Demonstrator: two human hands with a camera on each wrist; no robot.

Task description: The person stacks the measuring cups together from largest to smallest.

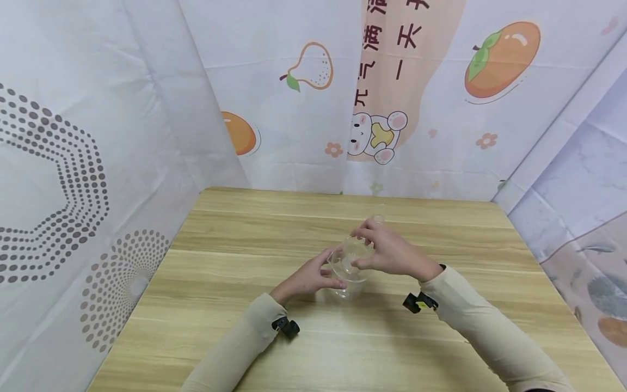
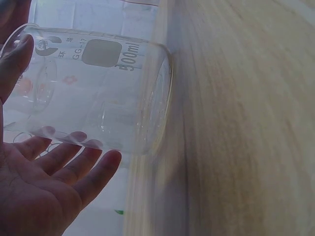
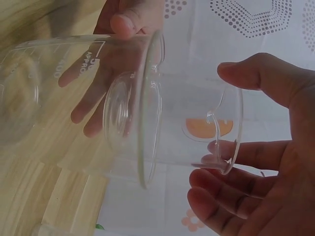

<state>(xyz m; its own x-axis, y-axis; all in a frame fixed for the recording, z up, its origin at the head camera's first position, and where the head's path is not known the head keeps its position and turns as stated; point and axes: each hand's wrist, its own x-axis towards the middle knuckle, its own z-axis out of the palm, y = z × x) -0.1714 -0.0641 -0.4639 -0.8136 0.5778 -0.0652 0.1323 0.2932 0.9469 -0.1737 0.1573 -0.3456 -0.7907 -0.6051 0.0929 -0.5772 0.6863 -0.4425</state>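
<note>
At the middle of the tabletop (image 1: 235,261), a small beaker (image 3: 179,110) is being held upright in the mouth of a large beaker (image 2: 93,83), its base lying just inside the wider rim. The small beaker is being gripped near its own rim by the right hand (image 1: 394,253), thumb on one side, fingers opposite; presumably the lower glass is being left free to fit within the larger vessel. The large beaker, marked 500ml, appears to be standing upright. Its wall is being clasped by the left hand (image 1: 311,275), thumb and fingers set around it, likely so that sliding or tipping is being prevented. Just beyond the right hand, another clear glass item (image 1: 379,215) is being partly hidden, its shape too faint to tell. Farther out, the tabletop is being backed by a fruit-printed curtain (image 1: 294,125); on the left, a dotted cloth (image 1: 117,185) is hanging.
</note>
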